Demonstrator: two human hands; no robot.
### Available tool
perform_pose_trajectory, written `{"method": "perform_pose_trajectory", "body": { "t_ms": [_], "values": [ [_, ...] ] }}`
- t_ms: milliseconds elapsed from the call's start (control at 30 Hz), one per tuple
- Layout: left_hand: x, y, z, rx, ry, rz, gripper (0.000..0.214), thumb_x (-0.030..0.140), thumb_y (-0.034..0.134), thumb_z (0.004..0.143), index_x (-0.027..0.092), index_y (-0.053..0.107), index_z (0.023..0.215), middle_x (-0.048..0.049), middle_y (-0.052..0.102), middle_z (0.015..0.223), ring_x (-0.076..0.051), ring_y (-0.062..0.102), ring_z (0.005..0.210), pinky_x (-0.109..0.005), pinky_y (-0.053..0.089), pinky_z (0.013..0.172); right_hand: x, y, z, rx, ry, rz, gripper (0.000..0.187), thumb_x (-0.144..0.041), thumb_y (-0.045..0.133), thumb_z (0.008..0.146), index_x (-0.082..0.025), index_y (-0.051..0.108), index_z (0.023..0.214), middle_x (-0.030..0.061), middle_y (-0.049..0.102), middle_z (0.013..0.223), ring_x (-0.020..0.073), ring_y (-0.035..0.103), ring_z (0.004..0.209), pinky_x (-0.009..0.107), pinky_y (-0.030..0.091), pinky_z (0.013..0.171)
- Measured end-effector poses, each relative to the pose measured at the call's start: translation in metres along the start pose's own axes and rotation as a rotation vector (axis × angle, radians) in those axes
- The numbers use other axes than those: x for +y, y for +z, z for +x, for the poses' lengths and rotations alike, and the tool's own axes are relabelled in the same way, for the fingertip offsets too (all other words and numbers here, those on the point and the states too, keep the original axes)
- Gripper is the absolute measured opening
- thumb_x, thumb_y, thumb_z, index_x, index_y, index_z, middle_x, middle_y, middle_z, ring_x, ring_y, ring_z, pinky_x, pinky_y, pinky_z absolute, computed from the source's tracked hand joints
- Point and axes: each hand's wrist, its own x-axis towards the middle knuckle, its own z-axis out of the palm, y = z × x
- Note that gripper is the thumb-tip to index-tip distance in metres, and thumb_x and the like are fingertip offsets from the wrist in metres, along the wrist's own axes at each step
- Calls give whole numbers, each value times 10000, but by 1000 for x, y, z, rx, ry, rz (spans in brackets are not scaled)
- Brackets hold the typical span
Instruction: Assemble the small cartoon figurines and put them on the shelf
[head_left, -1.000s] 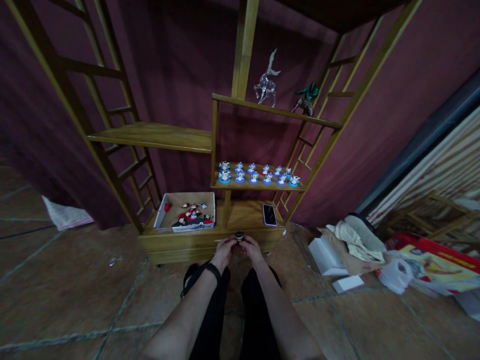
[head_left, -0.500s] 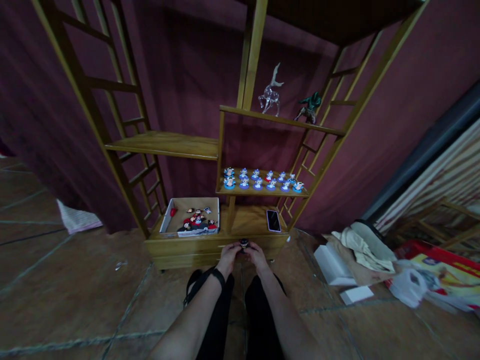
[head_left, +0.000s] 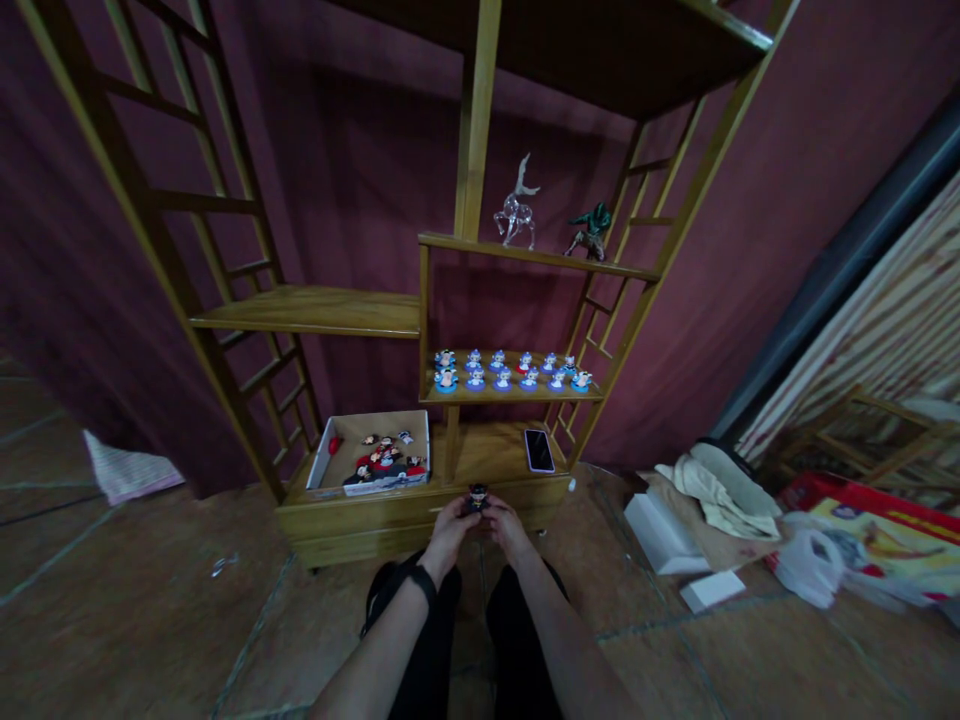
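Between my two hands, in front of the cabinet's drawer, is a small dark figurine (head_left: 478, 499), held upright. My left hand (head_left: 450, 528) grips its left side, and my right hand (head_left: 506, 525) pinches its right side. Ahead and to the left, an open cardboard box (head_left: 330, 480) holds several red and black figurine pieces (head_left: 386, 458). On the shelf (head_left: 517, 394) above stand two rows of small blue, white and purple figurines (head_left: 502, 378).
A phone (head_left: 538, 451) lies on the cabinet's bottom board (head_left: 487, 450). Higher up stand a clear deer statuette (head_left: 517, 208) and a dark green crouching figure (head_left: 590, 232). White boxes (head_left: 664, 533), a cloth (head_left: 712, 498) and a plastic bag (head_left: 810, 567) lie on the floor at right.
The view has shifted, so the cabinet sits lower and further left. The figurine stays in both hands and now shows more of its front.
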Motion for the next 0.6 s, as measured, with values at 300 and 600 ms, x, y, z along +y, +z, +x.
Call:
{"method": "perform_pose_trajectory", "body": {
  "t_ms": [300, 600],
  "values": [
    [4, -4, -3, 0, 72, 113, 357, 62, 751, 502, 147, 686, 842, -72, 715, 838, -188, 640, 787, -284, 453, 777, -5, 3, -10, -138, 10, 11, 386, -271, 670, 550, -201, 683, 930, 24, 719, 776, 172, 650, 664, 285, 491, 648],
    [37, -20, -9, 82, 169, 277, 327, 96, 756, 513, 156, 690, 829, -53, 711, 796, -191, 631, 764, -276, 450, 756, -4, 9, -15, -234, 79, 9, 483, -333, 717, 586, -225, 653, 1052, 53, 723, 956, 174, 660, 743, 301, 481, 709]
  ]
}}
